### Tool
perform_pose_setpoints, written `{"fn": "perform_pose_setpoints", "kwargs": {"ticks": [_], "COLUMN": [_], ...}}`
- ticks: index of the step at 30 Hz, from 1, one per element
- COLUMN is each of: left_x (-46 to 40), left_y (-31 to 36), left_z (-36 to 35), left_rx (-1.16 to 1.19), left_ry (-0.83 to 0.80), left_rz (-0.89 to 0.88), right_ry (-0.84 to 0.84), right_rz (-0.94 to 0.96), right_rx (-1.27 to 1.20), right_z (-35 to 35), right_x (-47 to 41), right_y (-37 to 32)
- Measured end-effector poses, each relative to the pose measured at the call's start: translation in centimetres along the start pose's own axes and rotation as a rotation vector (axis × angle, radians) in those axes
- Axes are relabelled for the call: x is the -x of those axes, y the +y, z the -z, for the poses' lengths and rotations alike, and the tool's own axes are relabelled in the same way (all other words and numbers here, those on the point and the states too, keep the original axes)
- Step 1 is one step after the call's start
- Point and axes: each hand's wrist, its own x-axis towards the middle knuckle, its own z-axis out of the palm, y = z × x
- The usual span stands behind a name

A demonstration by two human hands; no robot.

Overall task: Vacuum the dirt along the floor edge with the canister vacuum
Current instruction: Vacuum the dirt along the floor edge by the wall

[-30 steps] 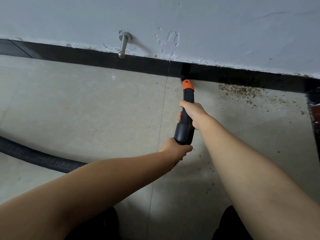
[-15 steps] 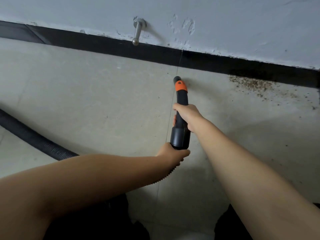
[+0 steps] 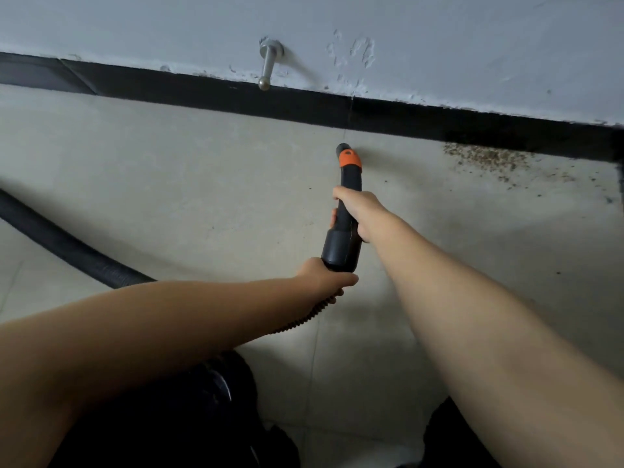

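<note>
A black vacuum nozzle (image 3: 345, 224) with an orange collar (image 3: 350, 159) points at the floor a little short of the black skirting (image 3: 304, 104). My right hand (image 3: 358, 211) grips the nozzle at its middle. My left hand (image 3: 326, 276) grips its rear end, where the ribbed hose joins. The black hose (image 3: 67, 246) runs off across the floor to the left. A patch of brown dirt (image 3: 486, 158) lies along the skirting, to the right of the nozzle tip. Scattered specks spread further right.
A metal door stop (image 3: 268, 67) sticks out of the white wall above the skirting, left of the nozzle. Pale floor tiles (image 3: 169, 184) stretch to the left. My dark-clad legs (image 3: 189, 417) fill the bottom edge. A dark edge (image 3: 619, 187) stands at far right.
The nozzle tip has drawn back from the skirting onto the open tile. Both hands kept their grip. The view has shifted slightly.
</note>
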Motion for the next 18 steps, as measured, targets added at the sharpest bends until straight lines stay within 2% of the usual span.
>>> {"fn": "perform_pose_setpoints", "kwargs": {"ticks": [7, 10, 18], "left_x": [1.6, 2.3, 2.1], "left_y": [-0.8, -0.6, 1.7], "left_z": [-2.9, -5.2, -10.0], "left_rx": [-0.305, -0.348, -0.344], "left_ry": [-0.185, -0.232, -0.226], "left_rz": [0.014, -0.007, -0.081], "right_ry": [0.234, 0.292, 0.327], "right_rz": [-0.023, -0.024, 0.003], "right_rx": [-0.276, -0.288, -0.339], "right_z": [5.9, 8.3, 13.9], "right_x": [3.8, 4.7, 4.8], "right_y": [4.6, 5.6, 5.1]}}
